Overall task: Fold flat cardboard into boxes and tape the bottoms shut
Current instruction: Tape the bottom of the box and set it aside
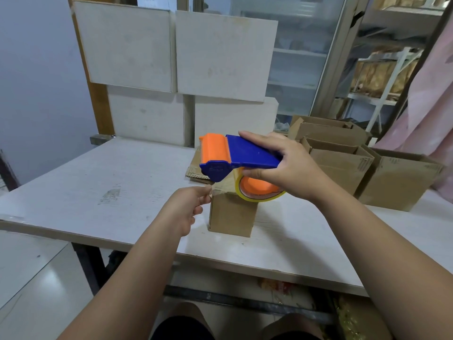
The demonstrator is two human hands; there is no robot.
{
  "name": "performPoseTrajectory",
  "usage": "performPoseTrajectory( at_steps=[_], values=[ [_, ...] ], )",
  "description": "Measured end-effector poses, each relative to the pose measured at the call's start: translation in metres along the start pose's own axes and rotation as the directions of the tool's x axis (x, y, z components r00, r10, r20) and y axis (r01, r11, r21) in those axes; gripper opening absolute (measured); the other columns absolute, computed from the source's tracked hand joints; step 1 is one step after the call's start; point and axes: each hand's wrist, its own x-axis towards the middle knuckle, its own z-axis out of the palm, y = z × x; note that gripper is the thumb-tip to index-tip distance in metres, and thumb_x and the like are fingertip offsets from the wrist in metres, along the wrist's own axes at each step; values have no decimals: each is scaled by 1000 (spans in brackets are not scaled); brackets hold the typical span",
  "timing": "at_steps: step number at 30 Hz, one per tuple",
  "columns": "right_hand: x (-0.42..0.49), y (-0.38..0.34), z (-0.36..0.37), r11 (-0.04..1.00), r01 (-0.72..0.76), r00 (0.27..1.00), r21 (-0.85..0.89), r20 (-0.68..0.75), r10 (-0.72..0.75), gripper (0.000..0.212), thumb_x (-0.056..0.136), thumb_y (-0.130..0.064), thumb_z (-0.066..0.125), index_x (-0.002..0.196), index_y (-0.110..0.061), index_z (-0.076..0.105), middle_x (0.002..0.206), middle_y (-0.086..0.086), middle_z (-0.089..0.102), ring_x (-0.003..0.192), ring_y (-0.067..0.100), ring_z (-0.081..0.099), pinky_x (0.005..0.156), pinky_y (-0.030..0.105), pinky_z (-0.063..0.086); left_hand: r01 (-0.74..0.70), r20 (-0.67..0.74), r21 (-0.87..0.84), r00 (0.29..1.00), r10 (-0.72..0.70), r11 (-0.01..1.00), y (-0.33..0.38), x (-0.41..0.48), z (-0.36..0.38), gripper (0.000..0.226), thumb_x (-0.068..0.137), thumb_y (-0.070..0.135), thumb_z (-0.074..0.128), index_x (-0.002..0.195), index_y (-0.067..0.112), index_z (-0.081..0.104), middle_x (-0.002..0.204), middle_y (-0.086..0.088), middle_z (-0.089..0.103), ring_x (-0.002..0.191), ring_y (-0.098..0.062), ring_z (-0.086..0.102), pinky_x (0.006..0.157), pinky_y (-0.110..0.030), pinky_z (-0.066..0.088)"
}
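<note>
A small brown cardboard box (230,214) stands on the white table (98,187) in the middle of the head view. Above its top, my right hand (286,168) grips a blue and orange tape dispenser (235,155) that carries a roll of clear tape (259,190). A strip of tape runs from the roll to the box's top left corner. My left hand (188,207) pinches the free end of that tape at the corner. Flat cardboard (196,165) lies behind the box, partly hidden by the dispenser.
Several open folded boxes (343,158) stand in a row at the right on the table. White boards (176,50) lean upright along the table's far edge. Shelving with goods (382,74) stands at the back right. My knees show below the table's front edge.
</note>
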Motion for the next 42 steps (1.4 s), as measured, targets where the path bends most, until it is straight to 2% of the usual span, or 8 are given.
performPoseTrajectory(
  at_steps=[6, 8, 13, 17, 21, 27, 36, 42],
  values=[
    [0, -1, -1, 1000, -12, 1000, 19, -9, 12, 63, 68, -52, 68, 126, -53, 45, 109, -1, 57, 101, 14, 52, 91, 35, 45, -105, -87, 162, 989, 120, 981, -4, -5, 12, 32, 94, 28, 56, 122, 15, 49, 100, -15, 56, 88, -22, 55, 76, -32, 45],
    [-1, 0, -1, 999, -15, 1000, 37, -2, 15, 62, 68, -52, 68, 125, -53, 45, 112, -2, 57, 103, 14, 53, 93, 37, 47, -174, -127, 266, 969, 214, 948, -14, -6, 15, 35, 92, 10, 53, 123, 21, 42, 105, -9, 55, 86, -18, 54, 65, -28, 45],
    [-4, 2, -3, 997, -24, 1000, 80, -10, 25, 61, 68, -49, 70, 124, -54, 46, 115, -3, 57, 105, 12, 54, 95, 38, 48, -529, -255, 82, 808, 531, 845, -28, -12, 14, 27, 98, 11, 42, 104, 32, 57, 100, 12, 62, 99, -10, 61, 77, -21, 48],
    [-2, 2, -2, 997, -25, 999, 76, -21, 26, 60, 68, -49, 71, 122, -56, 46, 115, -1, 58, 105, 13, 55, 96, 37, 47, -718, -103, 89, 683, 723, 691, -33, -26, 17, 23, 98, 23, 47, 112, 36, 60, 108, 21, 65, 105, 5, 59, 88, -15, 47],
    [0, 2, -1, 996, -23, 1000, 88, -9, 24, 60, 73, -43, 73, 126, -51, 47, 117, -3, 57, 106, 12, 54, 96, 39, 48, -739, 17, 292, 638, 770, 607, -45, -22, 11, 45, 89, 18, 65, 131, 29, 53, 117, 32, 55, 112, 6, 55, 93, -9, 40],
    [1, 1, 1, 990, -20, 999, 140, -31, 25, 59, 77, -34, 76, 127, -48, 49, 121, -7, 57, 109, 10, 54, 97, 33, 47, -681, 130, 674, 489, 863, 284, -20, -21, 10, 46, 88, 27, 65, 131, 13, 55, 121, -3, 64, 107, -15, 58, 84, -18, 36],
    [-1, 13, 2, 946, -26, 996, 323, -70, 51, 56, 81, -23, 75, 128, -41, 49, 124, -21, 57, 110, -4, 57, 91, 13, 45, -704, 273, 708, 343, 899, 53, -28, 1, 8, 45, 94, 34, 39, 119, 7, 66, 114, -6, 69, 105, -18, 65, 92, -9, 33],
    [-4, 14, -4, 972, -28, 999, 233, -33, 37, 57, 82, -36, 71, 127, -54, 42, 127, -31, 49, 114, -10, 50, 90, 9, 41, -704, 303, 709, 359, 883, 43, -28, 3, 8, 34, 89, 23, 63, 120, 8, 65, 117, -6, 68, 107, -22, 65, 92, -23, 43]
  ],
)
